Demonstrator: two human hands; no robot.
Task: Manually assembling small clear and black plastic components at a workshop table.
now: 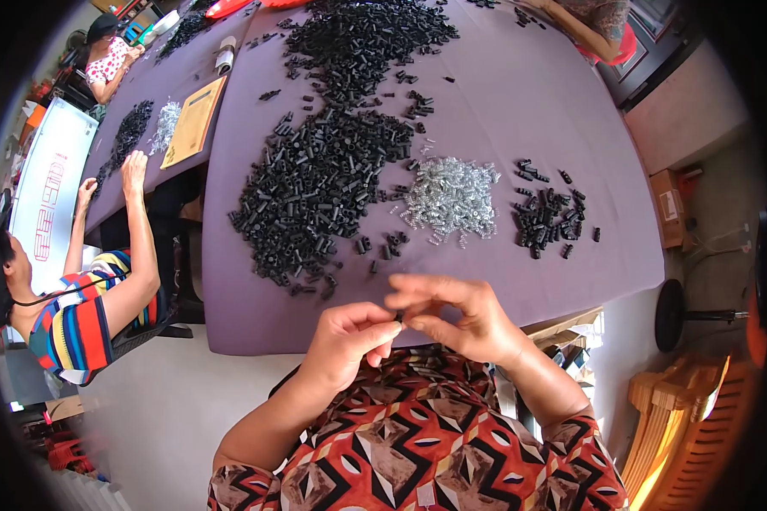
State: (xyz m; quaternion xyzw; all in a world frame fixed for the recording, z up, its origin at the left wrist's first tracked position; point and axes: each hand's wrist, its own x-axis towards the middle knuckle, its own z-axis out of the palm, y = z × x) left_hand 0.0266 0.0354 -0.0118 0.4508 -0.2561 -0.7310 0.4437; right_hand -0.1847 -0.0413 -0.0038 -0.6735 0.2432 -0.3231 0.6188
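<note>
One tiny black part [399, 318] pinched between both hands' fingertips, just off the table [503, 94] edge. Left hand [347, 338] and right hand [456, 317] pressed together around it. Could slip into the lap if that pinch loosens. Springs [450, 198], black heap [315, 187] beyond.

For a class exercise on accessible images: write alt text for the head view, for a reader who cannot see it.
Seen from above, a person's left hand and right hand pinch a small black part between the fingertips at the edge of a purple-covered table. On it lie a large pile of black tubes, a heap of silvery springs and a smaller black pile.
</note>
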